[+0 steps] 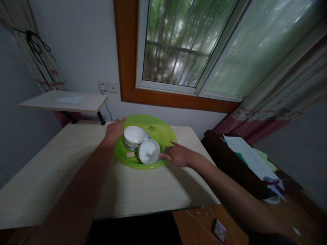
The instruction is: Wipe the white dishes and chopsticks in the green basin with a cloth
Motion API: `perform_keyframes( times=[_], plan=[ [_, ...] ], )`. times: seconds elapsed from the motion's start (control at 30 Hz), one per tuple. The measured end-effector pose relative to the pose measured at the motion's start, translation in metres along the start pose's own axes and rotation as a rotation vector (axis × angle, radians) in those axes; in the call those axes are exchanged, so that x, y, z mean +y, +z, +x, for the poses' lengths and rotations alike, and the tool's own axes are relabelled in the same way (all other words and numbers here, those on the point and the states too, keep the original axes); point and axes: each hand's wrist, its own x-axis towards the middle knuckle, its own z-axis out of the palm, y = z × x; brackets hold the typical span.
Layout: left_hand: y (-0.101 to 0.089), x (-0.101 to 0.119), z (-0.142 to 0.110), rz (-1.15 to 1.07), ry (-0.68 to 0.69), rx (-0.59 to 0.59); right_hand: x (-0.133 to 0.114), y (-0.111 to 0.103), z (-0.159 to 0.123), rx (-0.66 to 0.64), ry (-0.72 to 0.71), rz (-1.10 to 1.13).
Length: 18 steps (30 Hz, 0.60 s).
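A round, lime-green plastic basket [165, 131] sits on the pale wooden table. Inside it, at the left, white bowls [134, 134] are stacked. Another white bowl [149, 152] leans tilted at the front, its hollow facing me. Short light wooden sticks, perhaps chopsticks [131, 154], poke out beside it. My left hand [116, 131] is closed around the basket's left rim, its fingertips partly hidden. Over the right front rim reaches my right hand [180, 154], index finger stretched out and thumb apart, close to the tilted bowl. A small grey item beneath its fingers is too unclear to name.
The pale table [143, 190] extends left and toward me. A small raised shelf [84, 103] with a paper stands at the back left. Wall sockets [107, 87] and a window are behind. At right, a dark brown piece of furniture [230, 163] has papers [245, 156] beside it.
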Motion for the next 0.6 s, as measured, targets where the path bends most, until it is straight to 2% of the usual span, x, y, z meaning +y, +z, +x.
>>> perform_keyframes(
  times=[0.13,0.23,0.4,0.6],
  plan=[
    [0.0,0.0,0.0,0.007,-0.006,-0.001,-0.001,0.0,-0.003,0.012,-0.065,0.099],
    [-0.001,0.0,0.0,0.001,-0.003,0.0,0.014,0.0,0.0,0.017,-0.008,0.082],
    [-0.003,0.0,-0.001,-0.001,-0.007,-0.013,0.039,0.0,0.011,0.091,0.12,-0.066],
    [-0.003,0.001,0.0,-0.005,-0.018,-0.018,0.034,0.0,0.014,0.108,0.162,-0.15]
  ],
)
